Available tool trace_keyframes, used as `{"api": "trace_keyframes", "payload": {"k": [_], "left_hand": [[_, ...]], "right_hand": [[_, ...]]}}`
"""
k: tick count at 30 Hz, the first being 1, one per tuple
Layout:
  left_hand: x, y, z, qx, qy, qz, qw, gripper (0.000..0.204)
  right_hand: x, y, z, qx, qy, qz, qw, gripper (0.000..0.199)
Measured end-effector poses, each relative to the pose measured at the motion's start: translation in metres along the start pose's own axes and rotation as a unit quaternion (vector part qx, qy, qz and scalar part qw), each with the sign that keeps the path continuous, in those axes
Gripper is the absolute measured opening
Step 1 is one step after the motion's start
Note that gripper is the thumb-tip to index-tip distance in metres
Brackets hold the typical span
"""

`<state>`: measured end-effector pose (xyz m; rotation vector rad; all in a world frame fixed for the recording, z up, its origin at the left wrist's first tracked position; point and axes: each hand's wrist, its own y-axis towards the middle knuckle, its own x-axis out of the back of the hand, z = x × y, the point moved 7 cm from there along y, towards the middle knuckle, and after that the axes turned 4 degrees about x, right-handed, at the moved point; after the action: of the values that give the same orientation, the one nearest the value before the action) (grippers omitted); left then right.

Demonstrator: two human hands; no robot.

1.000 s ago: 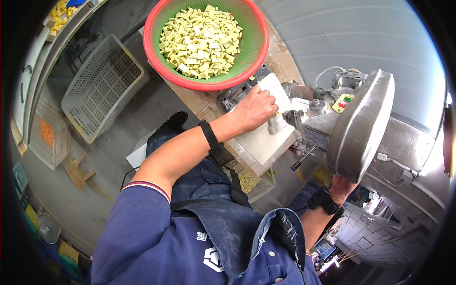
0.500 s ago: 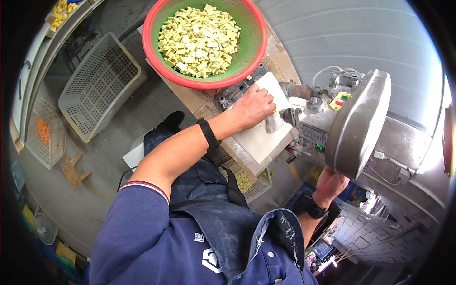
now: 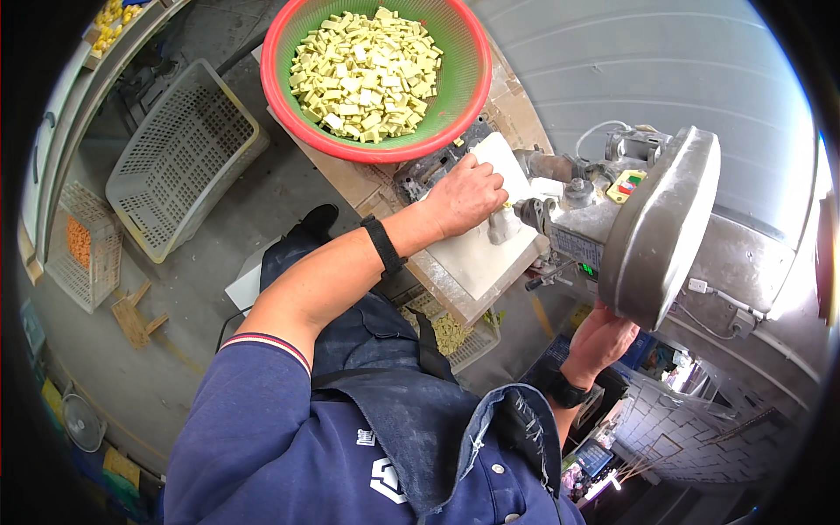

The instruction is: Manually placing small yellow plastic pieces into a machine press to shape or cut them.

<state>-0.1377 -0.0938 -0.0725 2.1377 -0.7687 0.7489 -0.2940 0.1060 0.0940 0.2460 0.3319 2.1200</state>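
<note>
One basin (image 3: pixel 464 79) of many yellow blocks (image 3: pixel 367 74); one machine (image 3: pixel 656 227). Left hand (image 3: pixel 464 197) closed, pressing on white plate (image 3: pixel 477 258); right hand (image 3: pixel 604 337) under machine, grip hidden.

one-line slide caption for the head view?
Left hand presses on white work plate beside metal machine; right hand below it.

A bowl (image 3: pixel 455 105) of small blocks (image 3: pixel 366 74) sat on the workbench (image 3: pixel 346 179), behind the slab (image 3: pixel 477 258). The machine (image 3: pixel 665 227) stood to the slab's right. Two baskets (image 3: pixel 179 157) lay on the floor at the left, and a tray (image 3: pixel 459 337) sat under the bench.
</note>
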Motion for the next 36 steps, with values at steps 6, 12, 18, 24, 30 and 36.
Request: {"api": "trace_keyframes", "payload": {"k": [6, 12, 18, 24, 30, 36], "left_hand": [[-0.001, 0.002, 0.001, 0.006, -0.006, 0.011, 1.0, 0.007], [-0.002, 0.002, 0.001, 0.007, -0.012, 0.003, 1.0, 0.008], [-0.002, 0.001, 0.001, 0.006, -0.013, -0.003, 1.0, 0.008], [-0.001, 0.002, 0.001, 0.003, -0.013, 0.006, 1.0, 0.007], [-0.001, 0.003, 0.001, 0.003, -0.007, 0.01, 1.0, 0.007], [-0.004, 0.006, 0.001, 0.0, -0.005, 0.026, 1.0, 0.008]], "right_hand": [[-0.005, -0.027, -0.002, 0.012, -0.024, -0.004, 1.0, 0.027], [0.003, -0.05, -0.011, 0.043, -0.061, 0.002, 0.997, 0.021], [-0.018, -0.072, -0.011, 0.05, -0.112, 0.025, 0.992, 0.021], [-0.021, -0.084, -0.015, 0.058, -0.163, 0.024, 0.985, 0.024], [-0.021, -0.09, -0.023, 0.056, -0.195, 0.051, 0.978, 0.027], [-0.015, -0.074, -0.013, 0.034, -0.191, 0.047, 0.98, 0.025]]}}
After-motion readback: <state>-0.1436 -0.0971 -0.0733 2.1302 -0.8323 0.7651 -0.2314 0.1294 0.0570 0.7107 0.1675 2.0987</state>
